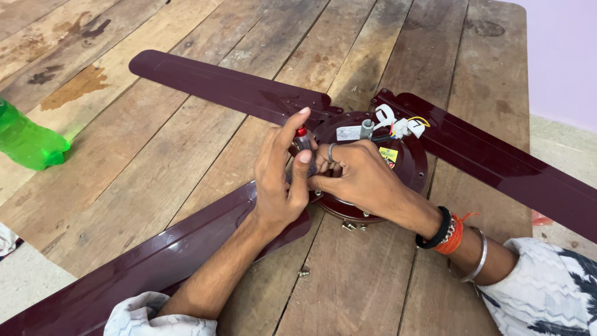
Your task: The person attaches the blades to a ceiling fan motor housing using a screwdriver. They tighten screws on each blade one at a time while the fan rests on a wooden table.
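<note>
Your left hand [281,180] was at the centre of the frame, its fingers curled around a small screwdriver [303,143] with a red cap and a clear handle, index finger stretched up along it and thumb pressed against its side. Your right hand [357,177] came in from the lower right, fingers bunched together and touching the lower part of the same screwdriver, a ring on one finger; whether it was gripping the tool or only steadying it, I cannot tell. Both hands met at the left edge of the maroon ceiling fan's motor housing [407,165], which lay just right of centre on the wooden table [186,149]. White connectors and coloured wires [398,124] sat on top of the housing, just above your right hand. One blade [230,87] reached toward the upper left, another [510,165] toward the right edge, and a third [143,261] ran to the lower left beneath your left forearm. A loose screw [303,272] lay on the table in the lower middle, between your forearms. A green plastic bottle [28,140] lay at the left edge, well apart from the fan.
</note>
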